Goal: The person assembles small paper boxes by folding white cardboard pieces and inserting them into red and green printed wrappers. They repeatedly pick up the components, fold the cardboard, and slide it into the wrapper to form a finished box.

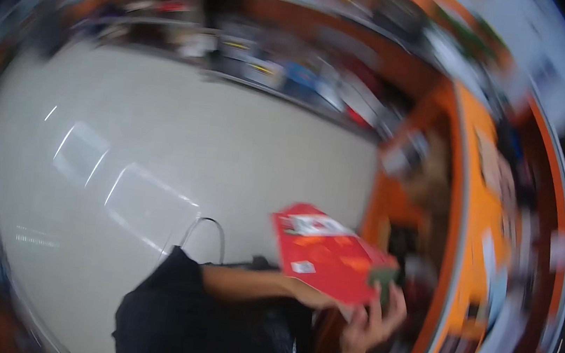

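Observation:
A flat red package (325, 259) with orange and white patches and a green corner is tilted in front of me. At its lower right end, the fingers of my right hand (370, 325) are closed on the green corner. My left forearm crosses from the left, and my left hand (320, 298) lies against the package's lower edge. Its fingers are hidden behind the package, so their grip does not show. Whether the package is a box or a thick packet, I cannot tell.
An orange shelf unit (457, 219) with a grey edge stands close on the right, filled with blurred goods. Another low shelf (292, 95) with several packages runs along the back. Pale glossy floor (184, 115) lies to the left. A thin dark loop (220, 224) rises beside my dark clothing.

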A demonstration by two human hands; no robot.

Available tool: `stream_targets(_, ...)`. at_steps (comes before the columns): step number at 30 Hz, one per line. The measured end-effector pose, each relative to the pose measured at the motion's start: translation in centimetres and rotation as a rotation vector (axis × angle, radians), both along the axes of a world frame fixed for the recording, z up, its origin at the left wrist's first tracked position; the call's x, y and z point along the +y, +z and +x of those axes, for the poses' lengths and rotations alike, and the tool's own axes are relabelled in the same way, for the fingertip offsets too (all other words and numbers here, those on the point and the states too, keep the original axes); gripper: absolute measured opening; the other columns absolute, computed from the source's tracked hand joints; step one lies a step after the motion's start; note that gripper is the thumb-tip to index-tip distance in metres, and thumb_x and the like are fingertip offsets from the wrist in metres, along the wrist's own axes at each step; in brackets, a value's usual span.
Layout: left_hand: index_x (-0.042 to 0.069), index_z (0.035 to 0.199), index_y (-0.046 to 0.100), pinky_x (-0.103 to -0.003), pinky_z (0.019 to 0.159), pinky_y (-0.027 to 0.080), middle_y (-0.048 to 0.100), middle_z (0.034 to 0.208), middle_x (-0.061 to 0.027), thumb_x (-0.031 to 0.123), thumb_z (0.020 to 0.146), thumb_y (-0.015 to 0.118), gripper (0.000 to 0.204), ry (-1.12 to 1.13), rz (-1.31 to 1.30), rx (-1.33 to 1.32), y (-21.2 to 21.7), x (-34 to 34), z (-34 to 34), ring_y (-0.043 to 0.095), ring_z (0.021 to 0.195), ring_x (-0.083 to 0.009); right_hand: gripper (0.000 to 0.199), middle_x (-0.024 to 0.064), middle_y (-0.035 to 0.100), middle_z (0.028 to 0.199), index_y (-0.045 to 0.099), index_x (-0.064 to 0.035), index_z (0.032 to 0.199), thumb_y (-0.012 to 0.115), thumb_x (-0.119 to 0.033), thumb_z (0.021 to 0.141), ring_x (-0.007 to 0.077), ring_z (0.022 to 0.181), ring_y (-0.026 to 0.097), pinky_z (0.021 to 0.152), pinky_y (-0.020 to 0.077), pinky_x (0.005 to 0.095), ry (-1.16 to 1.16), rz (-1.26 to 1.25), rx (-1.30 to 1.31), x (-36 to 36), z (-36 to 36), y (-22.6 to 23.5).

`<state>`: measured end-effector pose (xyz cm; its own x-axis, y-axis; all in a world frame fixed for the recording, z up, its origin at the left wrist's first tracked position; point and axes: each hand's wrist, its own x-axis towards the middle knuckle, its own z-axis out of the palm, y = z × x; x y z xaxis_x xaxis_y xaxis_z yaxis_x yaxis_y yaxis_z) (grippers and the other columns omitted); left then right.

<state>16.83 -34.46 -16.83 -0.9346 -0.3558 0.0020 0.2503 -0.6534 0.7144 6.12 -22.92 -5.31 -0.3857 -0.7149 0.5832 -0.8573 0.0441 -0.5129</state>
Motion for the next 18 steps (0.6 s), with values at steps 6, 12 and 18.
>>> stream_targets(6, 0.008, 0.143, 0.043, -0.042, 0.109, 0.041, 0.049, 0.142, -0.0096, 0.028, 0.099, 0.060, 0.051, -0.475, 0.396, 0.107, 1.1, -0.1, -2.6, 0.048, 0.131, -0.0294, 0.037, 0.0165, 0.064, 0.115, 0.074, -0.0075, 0.107, 0.080, -0.006, 0.070, 0.0320, 0.097, 0.066, 0.079, 0.0554, 0.0370, -0.458, -0.101, -0.013, 5.0, 1.5, -0.6)
stream_targets(12, 0.000, 0.142, 0.042, -0.047, 0.109, 0.036, 0.047, 0.143, -0.0180, 0.013, 0.094, 0.063, 0.054, -0.634, -0.851, 0.342, 6.5, 7.2, -6.6, 0.046, 0.133, -0.0317, 0.019, 0.0124, 0.060, 0.109, 0.065, 0.0002, 0.108, 0.066, -0.007, 0.090, 0.0222, 0.100, 0.060, 0.089, 0.0474, 0.0315, -1.140, -0.607, -0.315, 12.0, 4.7, -5.3)
stream_targets(18, -0.009, 0.148, 0.016, -0.053, 0.116, 0.010, 0.012, 0.150, -0.0302, 0.020, 0.083, 0.075, 0.092, 0.158, -1.420, -0.059, 4.2, 8.7, -6.9, 0.012, 0.142, -0.0417, 0.028, 0.0091, 0.051, 0.120, 0.046, -0.0023, 0.123, 0.050, -0.023, 0.105, 0.0156, 0.112, 0.049, 0.099, 0.0402, 0.0312, -1.243, -1.313, -0.805, 13.1, 6.0, -9.5)
